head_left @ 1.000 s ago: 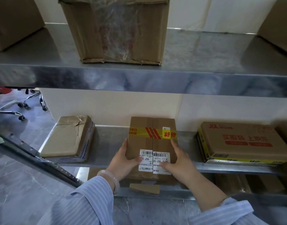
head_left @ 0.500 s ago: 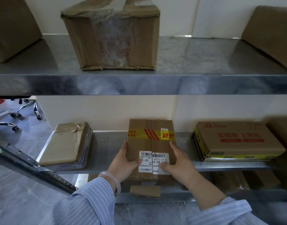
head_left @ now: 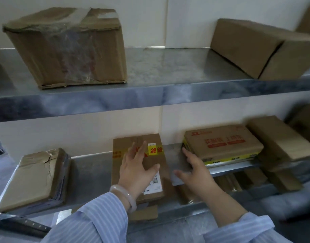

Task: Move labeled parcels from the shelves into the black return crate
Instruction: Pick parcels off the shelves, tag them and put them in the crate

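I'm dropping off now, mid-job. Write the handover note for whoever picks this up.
Left hand: open, fingers spread over the top of the yellow-taped parcel; no grip.
Right hand: open above the middle shelf, between that parcel and the red-printed box, holding nothing.
Parcels: both of those and a worn flat parcel lie on the middle shelf; two cardboard boxes sit on the upper shelf.
Done: nothing in hand; black crate out of view.
Left: grip the taped parcel, carry it to the crate, then the rest.

parcel label (head_left: 155, 183): "186" legible, rest blurred.
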Available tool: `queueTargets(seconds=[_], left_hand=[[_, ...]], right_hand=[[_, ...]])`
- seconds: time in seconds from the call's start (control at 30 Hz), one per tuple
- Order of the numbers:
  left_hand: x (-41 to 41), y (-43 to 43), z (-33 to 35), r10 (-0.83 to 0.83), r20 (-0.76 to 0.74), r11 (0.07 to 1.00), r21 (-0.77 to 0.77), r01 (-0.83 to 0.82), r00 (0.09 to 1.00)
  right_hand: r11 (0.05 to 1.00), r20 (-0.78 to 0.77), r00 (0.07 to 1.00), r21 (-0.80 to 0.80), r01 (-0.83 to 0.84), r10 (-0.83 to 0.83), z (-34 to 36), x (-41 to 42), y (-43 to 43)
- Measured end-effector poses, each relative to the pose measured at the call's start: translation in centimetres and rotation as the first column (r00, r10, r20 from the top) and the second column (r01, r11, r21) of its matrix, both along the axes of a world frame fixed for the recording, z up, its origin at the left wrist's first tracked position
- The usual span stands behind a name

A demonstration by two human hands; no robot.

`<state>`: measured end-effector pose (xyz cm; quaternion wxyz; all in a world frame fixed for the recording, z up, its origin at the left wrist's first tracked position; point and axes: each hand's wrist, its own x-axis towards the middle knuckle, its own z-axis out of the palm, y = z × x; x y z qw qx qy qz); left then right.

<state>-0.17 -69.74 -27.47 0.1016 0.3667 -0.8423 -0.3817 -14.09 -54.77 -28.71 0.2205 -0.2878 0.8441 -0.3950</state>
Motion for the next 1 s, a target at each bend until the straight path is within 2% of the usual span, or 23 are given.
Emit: queueTargets(seconds=[0.17,0.33,0.4,0.53,0.73,0.8,0.93,1.0], left_hand=[[-3.7,2.7,0.9,-0.161,-0.030,0.987,0.025,0.162,0.987],[-9.0,5.9,0.5,-0.219,0.018,0.976,0.003,0.219,0.976],[-11.4,7.1,0.2,-0.205,0.004,0.978,0.037,0.205,0.979],[-15.8,9.3,-0.8,-0.131,0.013,0.987,0.092,0.129,0.991],[-19.9,12.0,-1.3,0.036,0.094,0.996,0.084,-0.044,0.995],[-20.5,12.4,-1.5,0.096,0.113,0.991,0.080,-0.106,0.989],[-21.0,12.9,-1.8,0.167,0.100,0.971,0.156,-0.181,0.981],[-21.1,13.1,-1.7,0.204,0.083,0.963,0.164,-0.216,0.975]], right_hand=[[0.997,-0.086,0.993,-0.023,0.074,-0.076,0.6,-3.8,2.6],[0.990,-0.115,0.984,-0.054,0.131,-0.136,0.5,-9.0,5.0],[0.987,-0.125,0.980,-0.054,0.151,-0.157,0.4,-11.4,6.4],[0.975,-0.155,0.966,0.046,0.216,-0.206,1.2,-17.7,9.9],[0.944,-0.227,0.964,0.266,0.197,-0.137,0.4,-24.9,12.6],[0.950,-0.164,0.978,0.265,0.166,-0.126,0.1,-26.1,13.0],[0.979,0.076,0.992,0.181,0.090,-0.105,0.3,-27.2,13.4],[0.982,0.105,0.989,0.170,0.086,-0.104,0.5,-27.4,13.5]])
